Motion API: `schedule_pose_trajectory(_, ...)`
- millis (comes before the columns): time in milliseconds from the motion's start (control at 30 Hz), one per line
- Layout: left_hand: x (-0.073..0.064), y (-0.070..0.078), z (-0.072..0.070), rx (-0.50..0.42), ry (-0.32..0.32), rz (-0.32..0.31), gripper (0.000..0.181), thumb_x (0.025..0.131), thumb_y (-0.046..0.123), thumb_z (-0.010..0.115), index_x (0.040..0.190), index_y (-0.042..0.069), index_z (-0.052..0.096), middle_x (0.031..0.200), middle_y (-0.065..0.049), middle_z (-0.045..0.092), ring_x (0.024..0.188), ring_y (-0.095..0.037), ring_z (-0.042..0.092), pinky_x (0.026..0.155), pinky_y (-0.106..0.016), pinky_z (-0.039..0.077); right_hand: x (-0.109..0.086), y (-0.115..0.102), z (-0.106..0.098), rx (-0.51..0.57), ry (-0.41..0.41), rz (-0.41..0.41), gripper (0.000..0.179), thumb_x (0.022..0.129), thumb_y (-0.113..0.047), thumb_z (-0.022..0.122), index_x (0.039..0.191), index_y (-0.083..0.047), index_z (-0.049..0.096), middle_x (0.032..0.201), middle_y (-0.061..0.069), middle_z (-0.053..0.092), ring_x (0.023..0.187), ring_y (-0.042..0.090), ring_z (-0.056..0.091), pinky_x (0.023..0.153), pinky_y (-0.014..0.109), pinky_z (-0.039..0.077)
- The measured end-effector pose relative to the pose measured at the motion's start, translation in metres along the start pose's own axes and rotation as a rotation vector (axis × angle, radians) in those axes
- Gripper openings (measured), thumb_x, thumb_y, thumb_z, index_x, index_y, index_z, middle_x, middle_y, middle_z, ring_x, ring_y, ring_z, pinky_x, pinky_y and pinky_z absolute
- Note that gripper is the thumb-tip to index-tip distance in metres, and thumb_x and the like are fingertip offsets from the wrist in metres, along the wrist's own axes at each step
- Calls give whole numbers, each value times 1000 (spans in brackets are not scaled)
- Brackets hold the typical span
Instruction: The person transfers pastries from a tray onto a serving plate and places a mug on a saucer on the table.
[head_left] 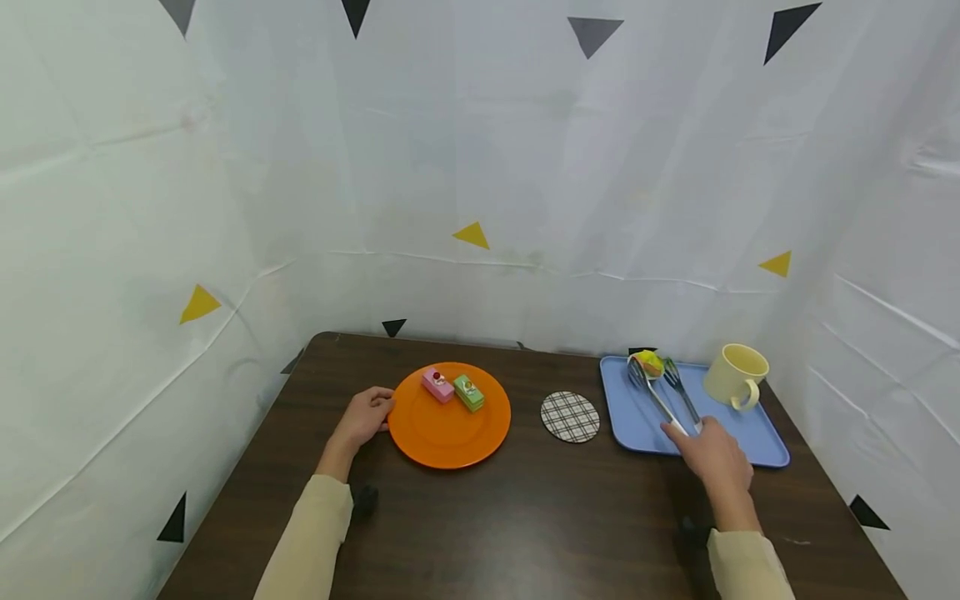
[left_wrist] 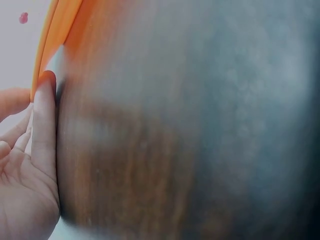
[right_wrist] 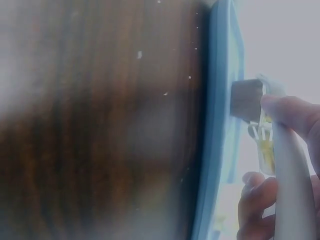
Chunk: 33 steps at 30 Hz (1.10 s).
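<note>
My left hand (head_left: 367, 415) is at the left edge of an orange plate (head_left: 442, 446); in the left wrist view the thumb and a finger pinch its rim (left_wrist: 42, 55). A pink toy cake (head_left: 437, 385) and a green one (head_left: 468, 392) sit on this plate. On the right, my right hand (head_left: 716, 457) grips white-handled tongs (head_left: 663, 407) over the blue tray (head_left: 626, 417). Their metal heads stand spread around a small yellow-topped cake (head_left: 647, 363) at the tray's back left corner. In the right wrist view the white handle (right_wrist: 292, 185) lies between thumb and fingers.
A pale yellow mug (head_left: 727, 377) stands on the tray's right side. Between plate and tray lies a round checked coaster (head_left: 570, 417). The dark wooden table (head_left: 540, 517) is bordered by white sheeting (head_left: 390, 167) at the back and sides.
</note>
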<state>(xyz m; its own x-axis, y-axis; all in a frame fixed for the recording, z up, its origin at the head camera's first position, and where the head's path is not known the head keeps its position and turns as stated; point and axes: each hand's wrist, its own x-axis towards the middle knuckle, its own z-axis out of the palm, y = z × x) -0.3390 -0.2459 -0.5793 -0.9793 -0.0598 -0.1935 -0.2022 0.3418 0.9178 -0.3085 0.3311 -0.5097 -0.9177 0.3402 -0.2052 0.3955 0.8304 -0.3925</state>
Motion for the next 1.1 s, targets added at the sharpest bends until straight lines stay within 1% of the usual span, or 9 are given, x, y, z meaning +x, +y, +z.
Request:
schedule_pose_trajectory(133, -1, 2, -1, 1, 4, 3, 37, 105, 26, 51, 136, 7, 54, 126, -15, 63, 102, -22, 63, 85, -31, 58, 3, -5, -2, 3, 2, -3, 108, 82, -79, 53, 143, 8, 34, 133, 37, 45, 96, 45, 53, 73, 54, 45)
schedule_pose_trajectory(300, -3, 4, -2, 1, 2, 1, 37, 105, 25, 51, 136, 5, 53, 127, -16, 62, 103, -23, 64, 84, -32, 58, 9, -9, 0, -11, -10, 8, 104, 84, -75, 55, 143, 8, 35, 134, 36, 45, 99, 46, 53, 78, 58, 45)
schedule_pose_trajectory(433, -3, 4, -1, -4, -13, 8, 38, 105, 24, 50, 138, 4, 52, 128, -18, 61, 104, -24, 64, 83, -32, 58, 13, -10, 2, -27, -5, 16, 100, 85, -73, 56, 142, 7, 37, 131, 36, 48, 98, 45, 54, 77, 58, 45)
schedule_pose_trajectory(633, -2, 4, 0, 6, 2, -18, 36, 105, 26, 52, 135, 7, 54, 128, -15, 62, 102, -22, 64, 84, -31, 58, 19, -11, 1, -34, -7, -10, 98, 85, -73, 56, 142, 6, 39, 132, 35, 49, 99, 45, 55, 74, 56, 45)
schedule_pose_trajectory(733, -2, 4, 0, 12, 5, -16, 36, 104, 25, 52, 135, 6, 54, 128, -16, 62, 101, -22, 64, 83, -31, 58, 19, -13, -1, -39, -9, -16, 98, 85, -73, 56, 144, 4, 40, 134, 34, 48, 101, 46, 55, 74, 56, 45)
schedule_pose_trajectory(900, -2, 4, 0, 8, 7, -15, 36, 105, 25, 52, 135, 6, 53, 128, -15, 62, 101, -22, 63, 83, -30, 58, 18, -16, -4, -35, -8, -1, 97, 85, -73, 57, 145, 2, 40, 133, 34, 49, 99, 46, 55, 74, 57, 45)
schedule_pose_trajectory(1000, -1, 4, 1, 13, 12, -11, 36, 104, 25, 52, 134, 6, 54, 128, -15, 62, 101, -22, 63, 83, -30, 58, 17, -15, -2, -27, 4, 7, 96, 86, -71, 58, 144, 3, 41, 133, 33, 50, 97, 44, 55, 74, 55, 45)
schedule_pose_trajectory(1100, -2, 3, 1, 12, 14, -10, 35, 104, 25, 52, 134, 6, 54, 128, -16, 62, 101, -22, 63, 85, -31, 57, 16, -11, 1, -22, 6, 10, 97, 86, -71, 58, 146, 3, 39, 137, 33, 47, 99, 44, 54, 74, 55, 45)
